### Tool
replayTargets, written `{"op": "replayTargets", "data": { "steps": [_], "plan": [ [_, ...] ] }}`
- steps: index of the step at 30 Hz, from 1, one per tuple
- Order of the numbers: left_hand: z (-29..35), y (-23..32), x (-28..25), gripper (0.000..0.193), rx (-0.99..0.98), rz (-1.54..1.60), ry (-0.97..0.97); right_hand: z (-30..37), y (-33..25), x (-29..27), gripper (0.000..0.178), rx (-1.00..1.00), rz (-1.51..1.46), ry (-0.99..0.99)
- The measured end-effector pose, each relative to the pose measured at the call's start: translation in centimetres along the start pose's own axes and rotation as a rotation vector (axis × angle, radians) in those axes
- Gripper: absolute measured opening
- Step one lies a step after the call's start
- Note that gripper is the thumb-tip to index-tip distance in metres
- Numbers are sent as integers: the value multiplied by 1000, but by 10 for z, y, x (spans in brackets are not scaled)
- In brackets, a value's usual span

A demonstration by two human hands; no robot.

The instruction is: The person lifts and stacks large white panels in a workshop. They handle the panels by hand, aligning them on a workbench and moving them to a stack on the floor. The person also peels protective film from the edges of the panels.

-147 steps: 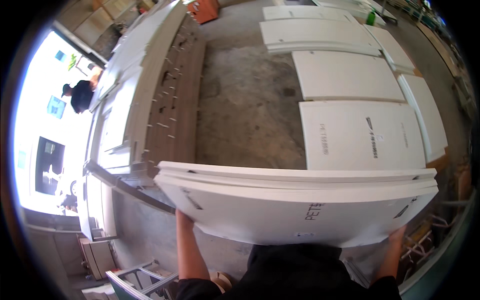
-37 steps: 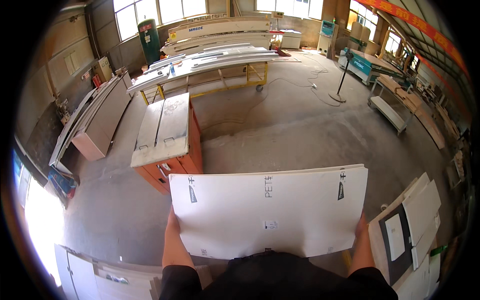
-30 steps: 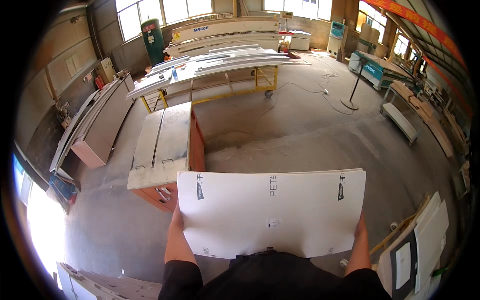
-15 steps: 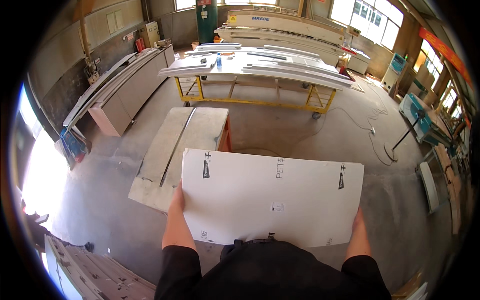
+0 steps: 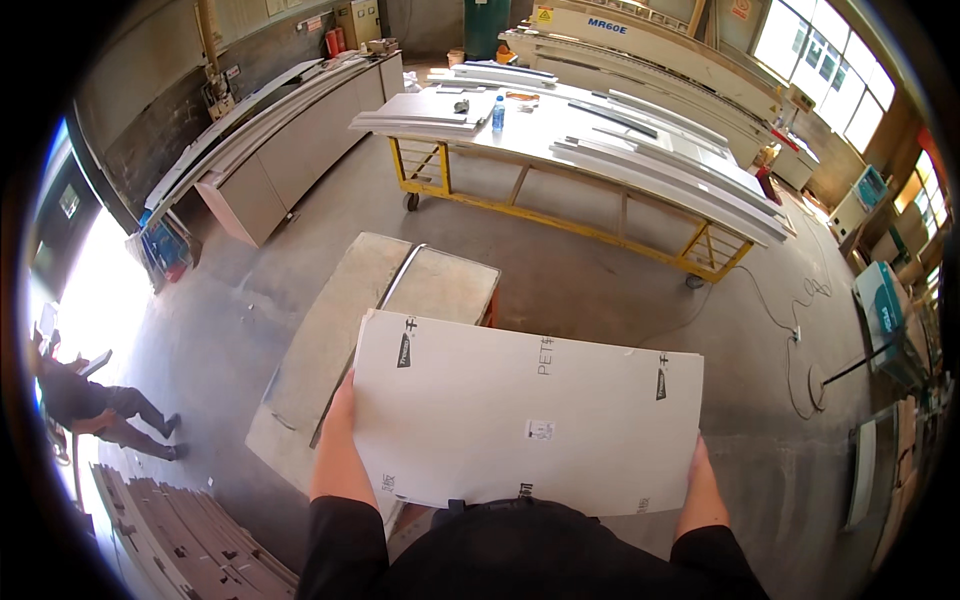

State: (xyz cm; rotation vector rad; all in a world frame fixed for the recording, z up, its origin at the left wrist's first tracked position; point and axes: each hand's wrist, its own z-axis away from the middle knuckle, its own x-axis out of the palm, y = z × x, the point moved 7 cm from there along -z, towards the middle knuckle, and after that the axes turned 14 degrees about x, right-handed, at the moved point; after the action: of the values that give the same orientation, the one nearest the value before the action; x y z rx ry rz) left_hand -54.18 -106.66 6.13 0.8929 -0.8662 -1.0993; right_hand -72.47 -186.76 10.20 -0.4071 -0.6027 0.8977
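I carry a wide, flat white board [image 5: 520, 420] with dark printing on its face, held in front of my body. My left hand [image 5: 343, 397] grips its left edge and my right hand [image 5: 697, 460] its right edge. The fingers of both hands are mostly hidden by the board. Its near edge is against or close to my black top. Beyond the board and to its left stands a low, pale bench [image 5: 340, 300] with a dark strip along its length; the board covers part of it from view.
Ahead stands a wheeled yellow-framed table [image 5: 560, 212] with white strips and a blue bottle [image 5: 498, 115]. A long cabinet [image 5: 300, 145] lines the left wall. Another person [image 5: 115, 410] is at the left, near stacked panels [image 5: 190, 530]. Cables [image 5: 797, 333] lie on the right floor.
The board stays in both hands. My view has turned to the left and tilts, so the table and bench appear further right. The person at the left has come more fully into view.
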Motion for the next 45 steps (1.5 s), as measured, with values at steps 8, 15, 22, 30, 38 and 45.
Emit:
{"op": "replayTargets", "data": {
  "steps": [8,15,22,30,38,45],
  "plan": [
    [-24,33,43,64,-161,6,195,-155,-115,78,63,194,119,-65],
    [-62,-15,-28,64,-225,196,253,-224,-140,146,61,346,122,-5],
    [-119,-28,-65,61,-361,190,238,-242,-133,186,59,408,104,90],
    [-153,-7,-68,71,-339,70,224,-238,-111,216,55,413,45,134],
    [-200,35,-68,81,-284,-345,195,-222,-58,216,56,397,-32,126],
    [-164,70,-62,88,-352,-971,142,-219,-20,169,57,394,14,325]
  ]
}}
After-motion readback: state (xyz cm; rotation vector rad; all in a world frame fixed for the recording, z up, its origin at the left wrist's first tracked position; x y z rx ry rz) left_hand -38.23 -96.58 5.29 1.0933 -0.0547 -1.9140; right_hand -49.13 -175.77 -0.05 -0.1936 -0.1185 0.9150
